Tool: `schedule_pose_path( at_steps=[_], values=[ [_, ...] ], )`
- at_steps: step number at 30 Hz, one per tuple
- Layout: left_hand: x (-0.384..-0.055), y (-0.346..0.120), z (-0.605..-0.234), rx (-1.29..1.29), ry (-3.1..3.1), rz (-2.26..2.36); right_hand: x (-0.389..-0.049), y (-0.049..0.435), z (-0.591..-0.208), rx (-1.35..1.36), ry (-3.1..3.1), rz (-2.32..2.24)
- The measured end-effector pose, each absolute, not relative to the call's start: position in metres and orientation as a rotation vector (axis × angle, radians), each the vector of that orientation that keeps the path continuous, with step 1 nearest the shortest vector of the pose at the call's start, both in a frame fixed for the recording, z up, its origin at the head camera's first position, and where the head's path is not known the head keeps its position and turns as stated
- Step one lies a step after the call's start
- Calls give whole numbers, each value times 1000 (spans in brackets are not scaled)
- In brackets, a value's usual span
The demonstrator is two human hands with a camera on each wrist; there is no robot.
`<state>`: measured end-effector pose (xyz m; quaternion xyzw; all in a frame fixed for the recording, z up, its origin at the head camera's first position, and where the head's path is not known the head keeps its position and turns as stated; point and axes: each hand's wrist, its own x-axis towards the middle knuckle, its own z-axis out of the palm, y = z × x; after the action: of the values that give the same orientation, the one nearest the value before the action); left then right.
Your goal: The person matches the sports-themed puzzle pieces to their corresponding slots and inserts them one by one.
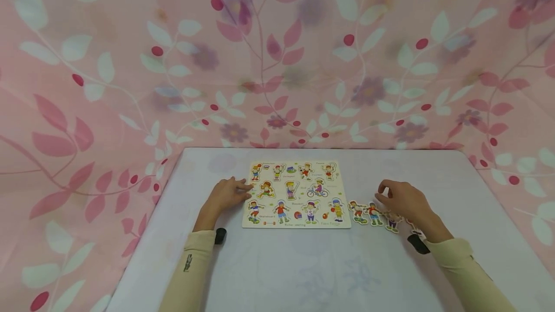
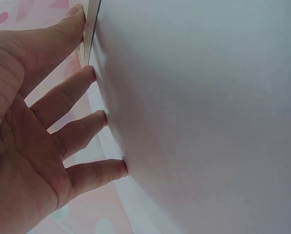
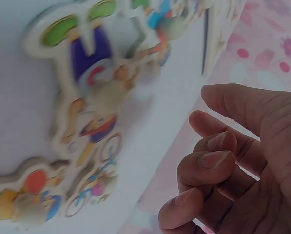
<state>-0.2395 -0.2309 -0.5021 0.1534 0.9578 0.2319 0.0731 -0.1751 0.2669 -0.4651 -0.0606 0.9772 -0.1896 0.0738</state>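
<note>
Head: colourful flat child-figure cutouts [image 1: 374, 214] lie right of a cream rectangular picture board [image 1: 277, 196]. Left wrist: open left hand [image 2: 33, 156] rests at the board's edge. Right wrist: loosely curled right hand [image 3: 247, 153], empty; seemingly choosing a cutout, needing a pinch.

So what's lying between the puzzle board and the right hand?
Loose figure pieces, in a row from beside the puzzle board toward the right hand. The head view shows them.

We could pass along the worktop [image 1: 303, 268] in front of the puzzle board [image 1: 301, 200]; loose figure pieces [image 1: 375, 215] block its right side, our left hand [image 1: 227, 192] its left, floral cloth [image 1: 277, 85] the back.
</note>
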Motion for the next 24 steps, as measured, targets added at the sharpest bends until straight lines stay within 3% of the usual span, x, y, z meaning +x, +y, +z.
schedule_pose_path(
  at_steps=[24],
  values=[
    [-239,-231,-503,449,2882,683,-171,319,-485,-41,2861,-607]
  ],
)
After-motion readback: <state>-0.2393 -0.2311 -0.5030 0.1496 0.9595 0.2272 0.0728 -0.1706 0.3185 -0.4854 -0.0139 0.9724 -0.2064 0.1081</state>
